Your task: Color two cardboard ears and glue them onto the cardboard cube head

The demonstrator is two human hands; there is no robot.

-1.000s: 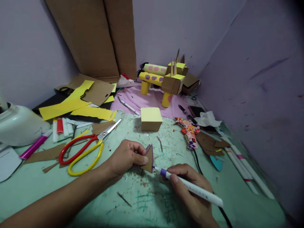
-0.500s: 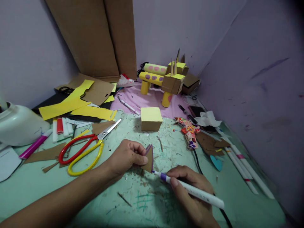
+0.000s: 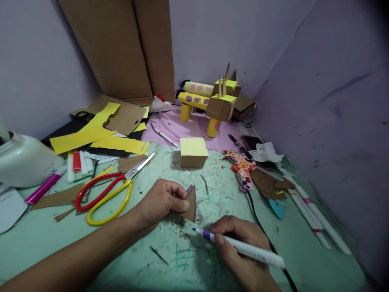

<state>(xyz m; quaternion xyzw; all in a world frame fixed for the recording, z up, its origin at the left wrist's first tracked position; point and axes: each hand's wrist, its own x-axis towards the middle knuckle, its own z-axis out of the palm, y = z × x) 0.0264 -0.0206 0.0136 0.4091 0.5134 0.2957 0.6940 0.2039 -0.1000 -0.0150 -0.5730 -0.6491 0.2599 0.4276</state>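
Note:
Between the thumb and fingers of my left hand (image 3: 167,198) is a small cardboard piece (image 3: 191,207) with purple-coloured edges. My right hand (image 3: 240,243) is closed around a white marker (image 3: 253,250) with a purple collar. Its uncapped purple tip points left, a little below the cardboard piece and apart from it. Beyond my hands sits a small cardboard box (image 3: 193,153) with a pale yellow top. A pair of scissors (image 3: 127,178) with one red and one yellow handle lies left of my left hand, blades partly apart.
A flower-patterned glue gun (image 3: 243,168) lies at right, its black cord (image 3: 253,209) running past my right hand. Yellow paper strips (image 3: 82,138), markers (image 3: 75,162) and a white pot (image 3: 28,160) are at left. Yellow cardboard animal figures (image 3: 209,101) stand at the back.
The marker tip has come away from the lower corner of the cardboard piece, moving slightly down and left with my right hand. My left hand holds the piece almost unmoved.

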